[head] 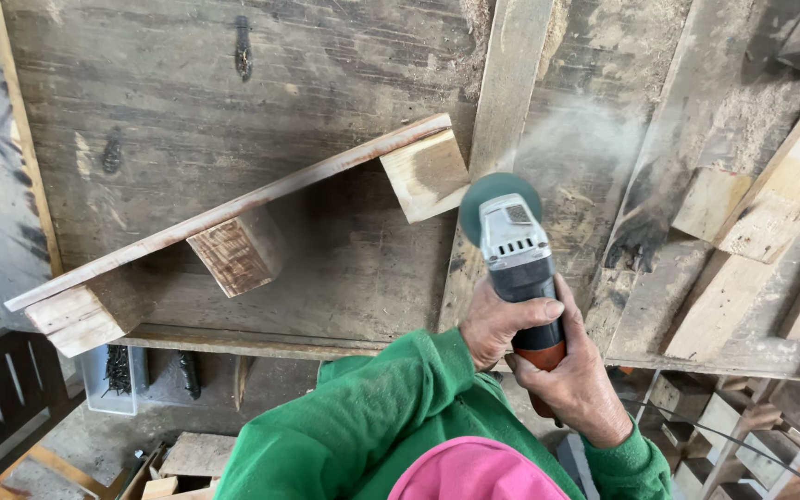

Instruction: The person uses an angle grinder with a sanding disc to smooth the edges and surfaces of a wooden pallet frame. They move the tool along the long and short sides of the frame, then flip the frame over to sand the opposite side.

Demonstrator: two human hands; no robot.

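Dust rises in a pale cloud just past the grey-green disc of the angle grinder [515, 250], which I hold with both hands: my left hand [500, 321] is closed around its dark body and my right hand [574, 381] is clamped on the orange rear part. The disc touches the end block [425, 173] of a wooden piece [233, 227], a thin board on three square blocks, lying on the rough grey desk [196, 102]. That block looks pale and smooth; I judge the middle block [236, 255], darker and streaky, is not yet sanded
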